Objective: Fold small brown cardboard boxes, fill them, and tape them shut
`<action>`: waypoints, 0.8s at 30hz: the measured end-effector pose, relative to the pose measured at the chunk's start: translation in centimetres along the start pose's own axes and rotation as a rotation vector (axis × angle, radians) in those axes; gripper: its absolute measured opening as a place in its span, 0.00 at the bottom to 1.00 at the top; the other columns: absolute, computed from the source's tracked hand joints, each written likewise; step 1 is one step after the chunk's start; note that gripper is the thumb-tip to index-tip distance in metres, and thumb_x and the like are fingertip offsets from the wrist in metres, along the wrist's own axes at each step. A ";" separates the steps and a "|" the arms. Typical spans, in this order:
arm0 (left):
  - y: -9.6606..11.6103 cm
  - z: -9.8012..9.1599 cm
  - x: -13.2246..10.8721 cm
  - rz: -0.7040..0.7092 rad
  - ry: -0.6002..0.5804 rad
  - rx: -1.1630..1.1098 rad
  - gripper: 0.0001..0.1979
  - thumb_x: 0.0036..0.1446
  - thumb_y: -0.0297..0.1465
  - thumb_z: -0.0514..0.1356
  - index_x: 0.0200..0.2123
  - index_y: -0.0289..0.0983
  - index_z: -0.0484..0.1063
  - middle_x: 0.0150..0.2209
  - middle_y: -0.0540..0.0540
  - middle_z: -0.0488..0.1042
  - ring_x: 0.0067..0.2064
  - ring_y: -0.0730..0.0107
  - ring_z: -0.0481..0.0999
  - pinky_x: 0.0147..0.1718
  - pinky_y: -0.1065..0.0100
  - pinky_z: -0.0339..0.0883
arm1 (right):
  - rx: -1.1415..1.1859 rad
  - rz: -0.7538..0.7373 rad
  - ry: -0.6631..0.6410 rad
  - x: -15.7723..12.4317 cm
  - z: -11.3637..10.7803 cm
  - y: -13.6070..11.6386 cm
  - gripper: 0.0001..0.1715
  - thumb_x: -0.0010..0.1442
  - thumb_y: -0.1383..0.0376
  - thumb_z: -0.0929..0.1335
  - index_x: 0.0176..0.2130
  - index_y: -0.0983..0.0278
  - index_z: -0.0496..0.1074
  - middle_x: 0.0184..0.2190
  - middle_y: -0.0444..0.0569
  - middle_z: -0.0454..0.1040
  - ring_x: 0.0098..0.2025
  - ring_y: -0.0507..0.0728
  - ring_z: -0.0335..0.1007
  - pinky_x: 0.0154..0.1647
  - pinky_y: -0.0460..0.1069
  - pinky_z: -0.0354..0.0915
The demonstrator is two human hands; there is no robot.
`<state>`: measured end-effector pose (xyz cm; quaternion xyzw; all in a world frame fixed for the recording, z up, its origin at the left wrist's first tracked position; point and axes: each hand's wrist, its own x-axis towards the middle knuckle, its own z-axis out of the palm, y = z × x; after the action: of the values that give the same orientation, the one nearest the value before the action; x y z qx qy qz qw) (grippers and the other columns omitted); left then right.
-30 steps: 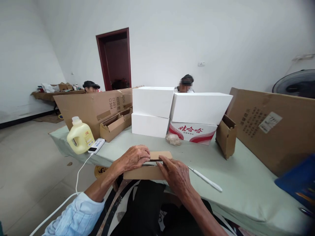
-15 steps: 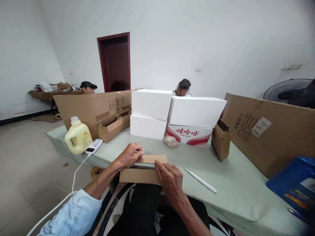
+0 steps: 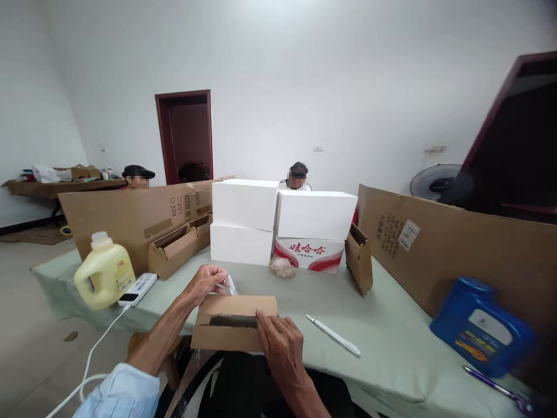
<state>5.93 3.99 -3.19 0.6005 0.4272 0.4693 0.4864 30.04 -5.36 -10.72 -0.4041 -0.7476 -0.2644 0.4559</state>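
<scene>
A small brown cardboard box lies at the table's near edge, with a long dark gap between its two upper flaps. My right hand grips its right end, fingertips over the gap and the palm hidden underneath. Just above the box's left back corner, my left hand is closed in a pinch. A small piece of clear, whitish plastic hangs from those fingertips; its exact kind is unclear. On the table to the right of my right hand lies a white craft knife.
White boxes stand stacked behind a crumpled plastic bag. A yellow jug and a white power bank with a cable are at left. At right are a blue bottle, a pen and a cardboard panel. Two people sit beyond.
My left hand has lifted off the box's flaps and now holds the clear plastic beside it. The box has tipped, showing more of its top. The view has turned right.
</scene>
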 end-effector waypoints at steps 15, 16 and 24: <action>-3.4 1.1 -0.2 -0.113 0.290 -0.282 0.14 0.48 0.34 0.76 0.32 0.32 0.78 0.34 0.41 0.84 0.41 0.59 0.87 0.34 0.70 0.81 | -0.017 0.224 0.042 -1.8 1.5 0.8 0.21 0.71 0.71 0.65 0.60 0.60 0.73 0.35 0.47 0.83 0.35 0.58 0.80 0.38 0.52 0.67; -3.8 1.5 -0.5 -0.127 0.307 -0.274 0.14 0.48 0.33 0.75 0.33 0.32 0.78 0.34 0.41 0.85 0.41 0.58 0.87 0.34 0.70 0.82 | -0.009 0.262 0.051 -2.1 1.8 0.9 0.23 0.70 0.71 0.65 0.61 0.60 0.72 0.37 0.48 0.83 0.36 0.59 0.80 0.38 0.53 0.68; -6.1 5.0 -0.4 -0.287 0.445 -0.162 0.15 0.46 0.49 0.69 0.30 0.46 0.76 0.29 0.57 0.86 0.34 0.58 0.88 0.37 0.63 0.86 | 0.119 0.343 0.074 -5.8 5.7 4.0 0.26 0.66 0.72 0.66 0.61 0.59 0.72 0.39 0.50 0.82 0.40 0.61 0.80 0.41 0.54 0.75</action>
<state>10.41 3.63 -9.68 0.3752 0.5652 0.5487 0.4885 32.25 -1.01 -18.34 -0.4879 -0.6647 -0.1528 0.5448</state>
